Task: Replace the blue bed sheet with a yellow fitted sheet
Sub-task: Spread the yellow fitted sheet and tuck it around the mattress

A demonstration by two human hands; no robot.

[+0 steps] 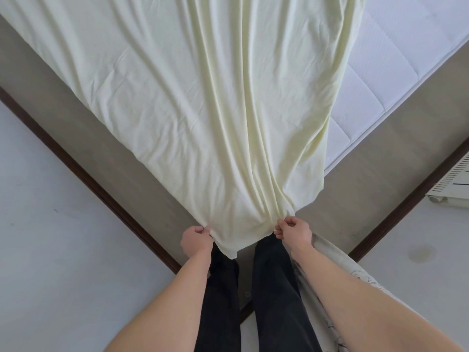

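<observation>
Both hands, left hand (196,238) and right hand (294,231), knuckles up, pinch the yellow fitted sheet (203,110).

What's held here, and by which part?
Both hands pinch the yellow fitted sheet at its near corner: left hand and right hand on either side of it.

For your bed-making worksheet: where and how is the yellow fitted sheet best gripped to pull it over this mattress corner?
Grip the yellow fitted sheet at its gathered corner hem, from the bed's corner, one hand each side, as the left hand and right hand do; folds converge there.
</observation>
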